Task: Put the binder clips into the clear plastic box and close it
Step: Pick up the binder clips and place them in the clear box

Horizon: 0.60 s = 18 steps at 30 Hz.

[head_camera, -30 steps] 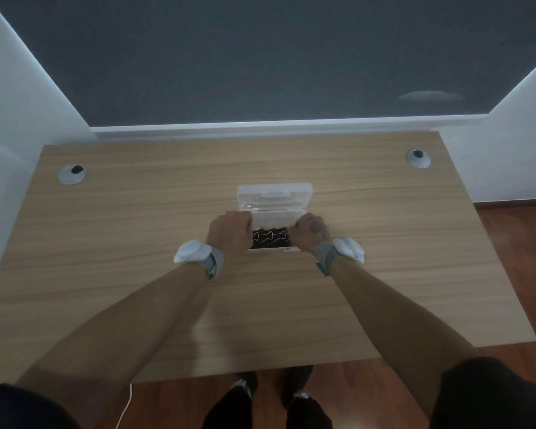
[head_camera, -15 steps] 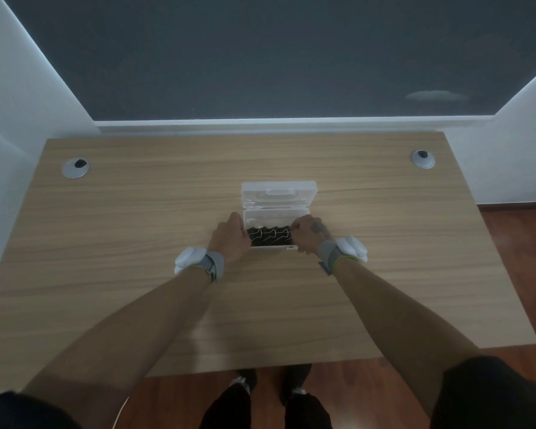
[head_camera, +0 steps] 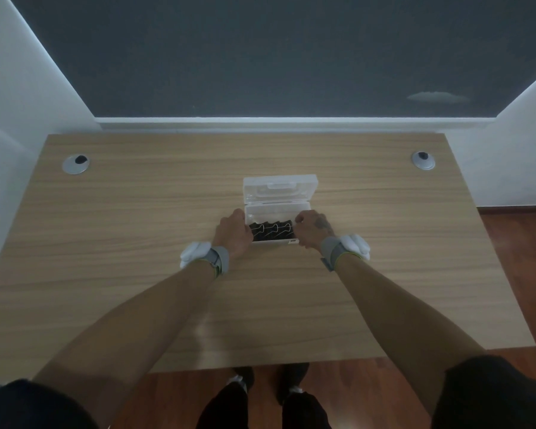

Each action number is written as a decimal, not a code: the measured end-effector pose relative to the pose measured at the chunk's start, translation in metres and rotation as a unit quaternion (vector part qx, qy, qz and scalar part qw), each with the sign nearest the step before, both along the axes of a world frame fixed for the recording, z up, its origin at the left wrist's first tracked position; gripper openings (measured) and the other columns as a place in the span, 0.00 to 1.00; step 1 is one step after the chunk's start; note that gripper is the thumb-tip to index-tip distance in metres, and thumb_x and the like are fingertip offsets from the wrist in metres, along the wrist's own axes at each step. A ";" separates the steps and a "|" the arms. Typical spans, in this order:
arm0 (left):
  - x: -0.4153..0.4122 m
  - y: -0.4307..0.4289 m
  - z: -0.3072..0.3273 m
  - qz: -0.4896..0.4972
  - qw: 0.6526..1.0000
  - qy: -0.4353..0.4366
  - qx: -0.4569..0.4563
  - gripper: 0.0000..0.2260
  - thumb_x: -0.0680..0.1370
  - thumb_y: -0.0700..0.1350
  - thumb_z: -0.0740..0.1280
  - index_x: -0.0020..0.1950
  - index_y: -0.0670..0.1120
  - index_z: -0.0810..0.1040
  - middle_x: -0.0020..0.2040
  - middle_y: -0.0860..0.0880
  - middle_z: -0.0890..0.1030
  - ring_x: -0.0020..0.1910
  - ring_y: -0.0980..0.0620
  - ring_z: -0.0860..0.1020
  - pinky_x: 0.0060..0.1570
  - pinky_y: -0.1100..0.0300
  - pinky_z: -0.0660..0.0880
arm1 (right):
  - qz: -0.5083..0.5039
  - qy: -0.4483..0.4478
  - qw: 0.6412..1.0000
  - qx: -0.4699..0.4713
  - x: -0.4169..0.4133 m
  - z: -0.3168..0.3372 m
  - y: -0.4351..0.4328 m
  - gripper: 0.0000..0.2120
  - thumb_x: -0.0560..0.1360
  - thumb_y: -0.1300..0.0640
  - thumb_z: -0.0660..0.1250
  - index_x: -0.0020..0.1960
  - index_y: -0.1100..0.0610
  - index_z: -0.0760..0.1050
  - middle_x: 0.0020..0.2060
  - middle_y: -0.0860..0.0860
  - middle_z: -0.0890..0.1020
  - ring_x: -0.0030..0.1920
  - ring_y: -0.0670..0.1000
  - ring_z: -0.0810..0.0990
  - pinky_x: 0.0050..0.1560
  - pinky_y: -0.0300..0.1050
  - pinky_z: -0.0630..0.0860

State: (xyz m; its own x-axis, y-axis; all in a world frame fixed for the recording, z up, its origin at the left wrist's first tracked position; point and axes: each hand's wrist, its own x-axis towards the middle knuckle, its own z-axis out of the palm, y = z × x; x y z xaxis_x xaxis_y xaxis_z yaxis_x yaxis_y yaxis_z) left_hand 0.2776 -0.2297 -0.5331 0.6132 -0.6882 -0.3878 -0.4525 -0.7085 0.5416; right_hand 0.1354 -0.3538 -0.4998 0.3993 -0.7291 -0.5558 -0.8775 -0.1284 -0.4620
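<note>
The clear plastic box point(head_camera: 279, 212) lies open on the middle of the wooden desk point(head_camera: 136, 243), its lid point(head_camera: 280, 188) folded back flat on the far side. Several black binder clips point(head_camera: 271, 232) with silver wire handles sit in a row in its tray. My left hand point(head_camera: 233, 233) grips the tray's left end with curled fingers. My right hand point(head_camera: 311, 229) grips the right end the same way. The fingertips are hidden behind the knuckles.
Two round grey cable grommets sit in the desk's far corners, one on the left point(head_camera: 76, 164) and one on the right point(head_camera: 423, 160). A dark wall panel stands behind the desk. Below the near edge are the wooden floor and my feet point(head_camera: 270, 385).
Both hands have stayed at the ends of the tray. The left hand has settled slightly lower along the left end. The view has shifted a little.
</note>
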 end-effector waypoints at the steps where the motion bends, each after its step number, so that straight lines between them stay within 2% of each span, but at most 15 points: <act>1: 0.000 -0.002 0.000 -0.002 1.000 -0.007 0.004 0.07 0.81 0.41 0.59 0.56 0.41 0.72 0.51 0.39 0.80 0.43 0.42 0.75 0.41 0.51 0.72 | -0.001 -0.002 1.000 -0.003 -0.001 0.001 -0.001 0.17 0.78 0.60 0.60 0.64 0.60 0.78 0.51 0.59 0.85 0.45 0.59 0.88 0.51 0.53 0.85; 4: 0.001 -0.004 0.001 -0.003 1.000 -0.010 0.007 0.08 0.81 0.42 0.59 0.57 0.40 0.73 0.53 0.38 0.80 0.47 0.39 0.77 0.43 0.51 0.72 | -0.006 -0.007 1.000 -0.020 -0.005 0.002 -0.002 0.18 0.79 0.60 0.60 0.66 0.60 0.77 0.57 0.60 0.83 0.52 0.61 0.85 0.55 0.52 0.83; 5: 0.002 -0.004 0.001 -0.004 1.000 -0.011 0.005 0.09 0.81 0.41 0.59 0.58 0.40 0.73 0.54 0.38 0.80 0.49 0.38 0.78 0.44 0.51 0.73 | -0.010 -0.004 0.999 -0.035 -0.006 0.003 -0.002 0.17 0.79 0.60 0.60 0.66 0.60 0.77 0.60 0.60 0.81 0.56 0.61 0.84 0.57 0.50 0.82; 7: 0.002 -0.004 0.001 -0.008 1.000 -0.012 0.004 0.09 0.81 0.41 0.58 0.57 0.40 0.74 0.54 0.38 0.80 0.50 0.37 0.78 0.46 0.50 0.73 | -0.014 0.003 0.996 -0.085 -0.009 0.006 -0.003 0.16 0.81 0.59 0.57 0.65 0.58 0.77 0.62 0.59 0.79 0.59 0.60 0.81 0.55 0.43 0.77; 10: 0.004 -0.003 0.002 0.004 1.000 -0.003 0.009 0.10 0.80 0.42 0.57 0.57 0.42 0.75 0.56 0.38 0.80 0.52 0.36 0.78 0.50 0.49 0.76 | -0.014 0.000 0.991 -0.132 -0.012 0.009 -0.006 0.16 0.82 0.60 0.54 0.61 0.58 0.78 0.59 0.59 0.80 0.58 0.59 0.81 0.59 0.47 0.77; 12: 0.006 -0.003 0.004 0.013 1.000 -0.004 0.008 0.11 0.80 0.42 0.57 0.59 0.42 0.75 0.58 0.39 0.80 0.55 0.36 0.77 0.53 0.48 0.76 | -0.010 0.014 0.990 -0.137 -0.015 0.010 -0.012 0.16 0.82 0.61 0.52 0.61 0.60 0.77 0.58 0.59 0.81 0.58 0.59 0.80 0.61 0.51 0.78; 14: 0.010 -0.004 0.007 0.025 1.000 -0.007 -0.003 0.12 0.81 0.42 0.57 0.59 0.41 0.76 0.59 0.38 0.80 0.57 0.36 0.77 0.54 0.49 0.75 | -0.038 0.016 0.990 -0.133 -0.017 0.008 -0.019 0.17 0.83 0.59 0.52 0.61 0.61 0.77 0.58 0.60 0.81 0.57 0.60 0.80 0.60 0.52 0.79; 16: 0.013 -0.007 0.014 0.056 0.998 0.015 -0.027 0.13 0.81 0.43 0.57 0.57 0.39 0.77 0.59 0.38 0.80 0.59 0.35 0.77 0.56 0.49 0.74 | -0.101 -0.027 0.988 -0.113 -0.019 0.004 -0.025 0.17 0.83 0.57 0.53 0.61 0.61 0.77 0.58 0.61 0.80 0.57 0.62 0.80 0.56 0.49 0.78; 18: 0.016 -0.013 0.022 0.108 0.991 0.065 -0.048 0.17 0.82 0.48 0.56 0.57 0.38 0.78 0.60 0.37 0.80 0.60 0.36 0.77 0.60 0.48 0.74 | -0.159 -0.119 0.978 -0.069 -0.020 0.002 -0.030 0.17 0.82 0.55 0.54 0.63 0.60 0.77 0.59 0.62 0.81 0.54 0.61 0.81 0.53 0.49 0.77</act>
